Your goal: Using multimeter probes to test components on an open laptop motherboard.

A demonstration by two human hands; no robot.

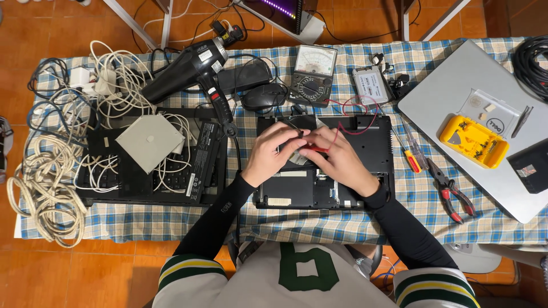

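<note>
An opened black laptop base (374, 151) lies upside down on the checked tablecloth in front of me. Both hands rest over its upper middle. My left hand (273, 154) curls its fingers onto a round silver part inside the base. My right hand (339, 159) grips a red probe (315, 149), its tip pointing left at the same spot. A thin red wire (358, 117) loops from there up toward the analogue multimeter (311, 75). What lies under the fingers is hidden.
A second black laptop base (197, 179) with a grey drive (149, 141) and white cables lies at left. Behind are a black hair dryer (185, 71) and mouse (264, 97). At right: screwdriver (410, 157), red-handled pliers (454, 194), silver closed laptop (445, 94), yellow screw box (474, 140).
</note>
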